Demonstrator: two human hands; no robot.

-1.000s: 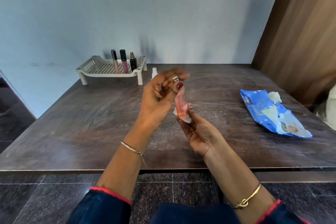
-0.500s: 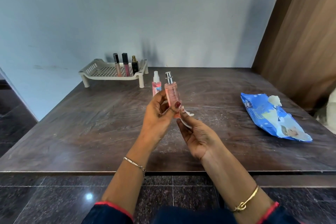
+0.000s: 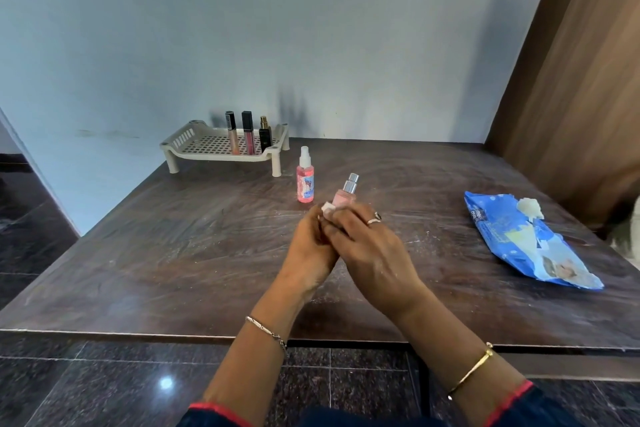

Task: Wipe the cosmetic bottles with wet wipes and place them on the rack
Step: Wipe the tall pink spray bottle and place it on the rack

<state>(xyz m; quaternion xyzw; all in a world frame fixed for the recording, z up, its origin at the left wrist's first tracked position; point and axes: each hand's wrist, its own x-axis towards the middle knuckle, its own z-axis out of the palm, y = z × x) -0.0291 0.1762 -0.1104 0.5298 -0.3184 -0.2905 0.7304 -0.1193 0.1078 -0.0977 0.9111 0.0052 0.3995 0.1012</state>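
Both hands meet over the middle of the table around a pale pink bottle with a silver cap. My left hand grips its lower part, which is hidden. My right hand wraps over the bottle with a white wet wipe peeking out at its fingertips. A second pink spray bottle with a clear cap stands on the table just behind. The beige slotted rack sits at the back left, holding two lip-gloss tubes and a small black bottle.
A blue wet-wipe pack lies at the right with a wipe poking out of its top. The dark wooden table ends at a front edge near my wrists. A wooden panel rises at the right, and a pale wall stands behind.
The pink bottle has come down and away from me. My right hand turned palm-down and closed over it with the wipe, where before it lay open beneath the bottle.
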